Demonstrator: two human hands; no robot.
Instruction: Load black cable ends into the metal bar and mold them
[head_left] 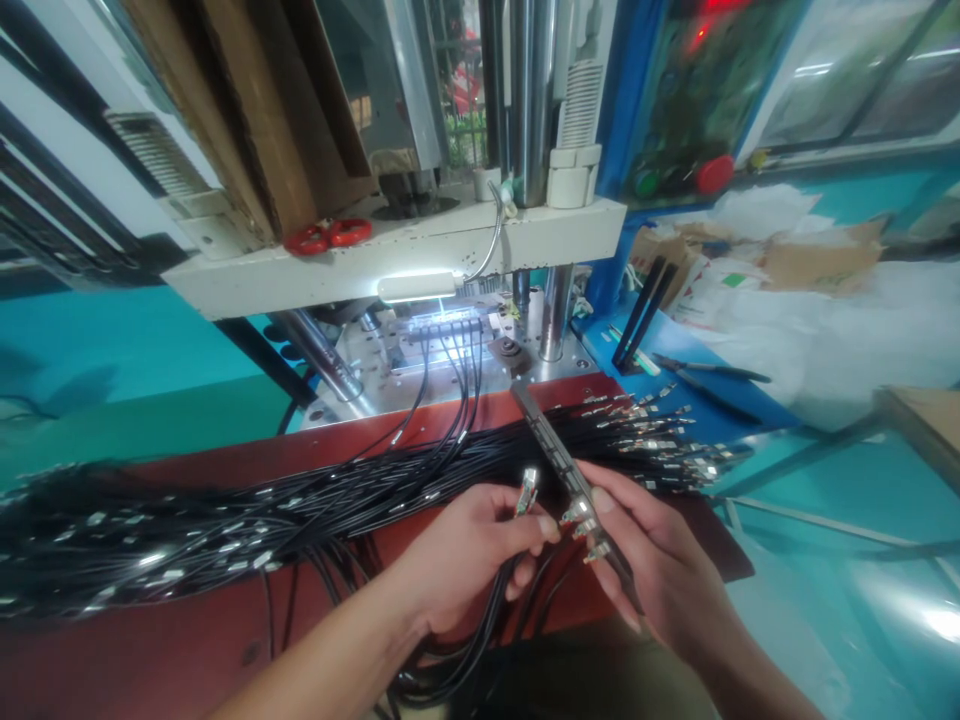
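Note:
My left hand is closed around some black cables, and a small metal connector sticks up above its thumb. Close by on the right, my right hand grips a long dark metal bar with slots along its face. Several metal connectors sit on the bar's lower part, beside the right thumb. The bar slants up and away to the left, over a large bundle of black cables lying across the red table. Some left fingertips reach close to the bar; contact is unclear.
Behind the table stands a press with a cream plate and a lit lamp. Several cables run into its lower die. Red-handled scissors rest on the plate. Pliers lie on a blue surface at right, near white bags.

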